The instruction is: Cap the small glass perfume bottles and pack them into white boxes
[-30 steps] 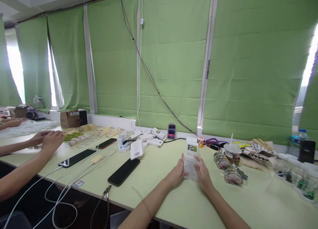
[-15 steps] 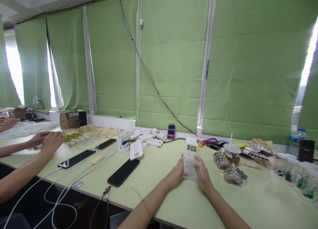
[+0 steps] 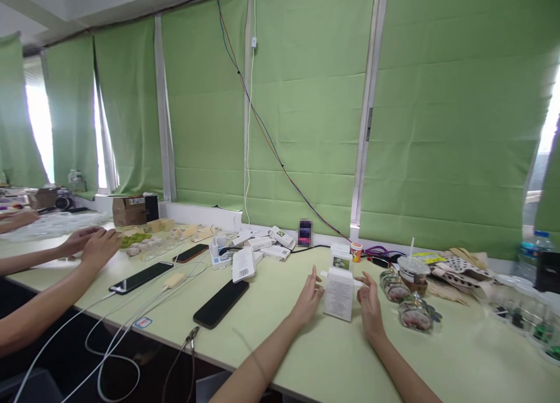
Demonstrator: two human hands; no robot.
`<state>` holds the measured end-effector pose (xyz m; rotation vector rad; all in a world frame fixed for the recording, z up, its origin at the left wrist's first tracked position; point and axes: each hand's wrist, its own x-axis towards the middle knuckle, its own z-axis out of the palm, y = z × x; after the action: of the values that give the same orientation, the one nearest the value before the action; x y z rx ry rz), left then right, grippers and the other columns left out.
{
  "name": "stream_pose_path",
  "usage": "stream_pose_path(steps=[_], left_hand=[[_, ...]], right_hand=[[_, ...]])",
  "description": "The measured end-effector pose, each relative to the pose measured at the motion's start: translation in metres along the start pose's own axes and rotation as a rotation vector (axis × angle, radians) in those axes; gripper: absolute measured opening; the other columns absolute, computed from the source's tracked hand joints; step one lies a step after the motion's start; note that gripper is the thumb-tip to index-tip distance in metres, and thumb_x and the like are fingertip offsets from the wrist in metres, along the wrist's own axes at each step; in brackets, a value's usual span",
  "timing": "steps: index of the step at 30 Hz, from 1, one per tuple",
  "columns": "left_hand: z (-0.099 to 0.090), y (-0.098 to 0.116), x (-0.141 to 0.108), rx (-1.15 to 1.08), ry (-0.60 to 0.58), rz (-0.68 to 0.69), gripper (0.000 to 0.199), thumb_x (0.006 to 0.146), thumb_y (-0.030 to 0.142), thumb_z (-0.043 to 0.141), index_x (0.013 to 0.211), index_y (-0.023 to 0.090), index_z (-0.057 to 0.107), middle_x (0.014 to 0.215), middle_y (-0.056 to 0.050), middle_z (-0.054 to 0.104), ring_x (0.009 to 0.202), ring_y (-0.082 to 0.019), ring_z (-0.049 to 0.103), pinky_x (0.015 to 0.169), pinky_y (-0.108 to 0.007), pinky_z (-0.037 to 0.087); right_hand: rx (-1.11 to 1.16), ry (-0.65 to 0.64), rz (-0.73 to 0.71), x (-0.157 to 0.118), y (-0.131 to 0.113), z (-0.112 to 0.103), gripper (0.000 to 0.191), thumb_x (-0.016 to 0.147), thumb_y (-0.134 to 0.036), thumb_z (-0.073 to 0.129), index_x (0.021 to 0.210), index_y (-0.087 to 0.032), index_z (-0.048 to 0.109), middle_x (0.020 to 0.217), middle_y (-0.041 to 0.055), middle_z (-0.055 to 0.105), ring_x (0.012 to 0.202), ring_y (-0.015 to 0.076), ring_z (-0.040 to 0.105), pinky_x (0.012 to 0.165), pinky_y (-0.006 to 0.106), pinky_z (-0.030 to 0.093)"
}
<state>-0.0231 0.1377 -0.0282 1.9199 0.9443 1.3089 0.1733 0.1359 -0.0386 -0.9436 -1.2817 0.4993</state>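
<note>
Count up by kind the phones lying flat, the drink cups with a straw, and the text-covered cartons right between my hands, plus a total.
Flat-lying phones: 3
Drink cup with straw: 1
Text-covered white carton: 1
Total: 5

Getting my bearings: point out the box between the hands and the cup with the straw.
Box [image 3: 338,299]: head view, on its printed side.
Cup with straw [image 3: 413,266]: head view, on its lid.
</note>
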Motion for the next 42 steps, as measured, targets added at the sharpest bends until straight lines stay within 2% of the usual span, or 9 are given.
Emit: stream_pose_path(steps=[3, 7, 13, 19, 22, 24, 29, 34, 42], left_hand=[[-0.008, 0.003, 0.003, 0.018, 0.246, -0.051, 0.055, 0.091, 0.051, 0.032, 0.137, 0.022, 0.032, 0.107, -0.006, 0.048, 0.096, -0.019, 0.051, 0.092, -0.035, 0.04], [-0.015, 0.004, 0.006, 0.085, 0.421, -0.117, 0.033, 0.09, 0.041, 0.038, 0.112, 0.02, 0.05, 0.101, -0.007, 0.05, 0.095, -0.021, 0.051, 0.085, -0.034, 0.042], [-0.008, -0.01, 0.004, 0.091, 0.221, -0.172, 0.026, 0.081, 0.037, 0.052, 0.098, 0.019, 0.058, 0.098, -0.007, 0.061, 0.087, -0.022, 0.057, 0.079, -0.034, 0.044], [-0.002, -0.009, 0.002, 0.039, 0.023, -0.209, 0.036, 0.072, 0.036, 0.064, 0.102, 0.016, 0.065, 0.088, -0.006, 0.07, 0.09, -0.026, 0.061, 0.087, -0.039, 0.044], [0.0, -0.003, 0.004, -0.066, -0.07, -0.163, 0.038, 0.068, 0.034, 0.07, 0.101, 0.017, 0.068, 0.101, -0.007, 0.071, 0.1, -0.027, 0.06, 0.092, -0.039, 0.043], [0.001, 0.0, 0.005, -0.174, -0.084, -0.145, 0.05, 0.063, 0.032, 0.074, 0.11, 0.016, 0.065, 0.116, -0.011, 0.065, 0.107, -0.029, 0.058, 0.095, -0.04, 0.042], [0.0, 0.001, 0.006, -0.383, 0.083, -0.188, 0.084, 0.061, 0.036, 0.078, 0.135, 0.024, 0.04, 0.137, -0.016, 0.047, 0.087, -0.023, 0.066, 0.081, -0.039, 0.05], [-0.003, 0.006, 0.007, -0.461, 0.142, -0.283, 0.071, 0.058, 0.04, 0.081, 0.12, 0.015, 0.057, 0.12, -0.016, 0.059, 0.085, -0.021, 0.066, 0.082, -0.035, 0.05], [-0.005, 0.014, 0.003, -0.504, 0.021, -0.32, 0.056, 0.063, 0.04, 0.078, 0.111, 0.013, 0.064, 0.112, -0.015, 0.065, 0.066, -0.019, 0.068, 0.065, -0.034, 0.056]], right_hand=[[-0.062, 0.136, 0.083, 0.004, 0.003, -0.005, 0.049, 0.088, -0.057, 0.03, 0.112, -0.019, 0.048, 0.09, 0.004, 0.057, 0.06, 0.0144, 0.05, 0.056, 0.027, 0.043], [-0.113, 0.061, 0.126, 0.006, 0.01, -0.005, 0.052, 0.082, -0.064, 0.034, 0.073, -0.019, 0.058, 0.061, 0.0002, 0.054, 0.054, 0.0171, 0.051, 0.052, 0.029, 0.042], [-0.17, -0.117, 0.161, 0.002, 0.015, 0.001, 0.056, 0.08, -0.066, 0.037, 0.079, -0.019, 0.066, 0.051, -0.0012, 0.058, 0.041, 0.0165, 0.049, 0.046, 0.03, 0.042], [-0.243, -0.196, 0.125, 0.003, 0.017, 0.002, 0.055, 0.073, -0.068, 0.045, 0.066, -0.02, 0.069, 0.065, 0.007, 0.068, 0.061, 0.0246, 0.062, 0.06, 0.036, 0.049], [-0.238, -0.236, 0.105, 0.003, 0.016, 0.003, 0.053, 0.073, -0.066, 0.048, 0.079, -0.019, 0.072, 0.084, 0.0095, 0.071, 0.074, 0.0261, 0.065, 0.064, 0.036, 0.051], [-0.22, -0.293, 0.118, 0.001, 0.013, 0.003, 0.052, 0.076, -0.061, 0.047, 0.102, -0.021, 0.068, 0.088, 0.0065, 0.072, 0.061, 0.0217, 0.063, 0.055, 0.034, 0.05], [-0.083, -0.424, 0.121, -0.006, 0.0, 0.006, 0.071, 0.08, -0.046, 0.052, 0.143, -0.027, 0.026, 0.091, 0.0022, 0.069, 0.036, 0.0115, 0.051, 0.043, 0.029, 0.046], [0.036, -0.348, 0.132, -0.008, -0.008, 0.008, 0.09, 0.08, -0.044, 0.053, 0.146, -0.027, -0.007, 0.104, 0.0077, 0.063, 0.044, 0.0128, 0.056, 0.033, 0.024, 0.041], [0.047, -0.323, 0.134, -0.006, -0.013, 0.008, 0.082, 0.08, -0.047, 0.052, 0.146, -0.027, 0.006, 0.112, 0.0089, 0.059, 0.046, 0.0111, 0.055, 0.032, 0.022, 0.041]])
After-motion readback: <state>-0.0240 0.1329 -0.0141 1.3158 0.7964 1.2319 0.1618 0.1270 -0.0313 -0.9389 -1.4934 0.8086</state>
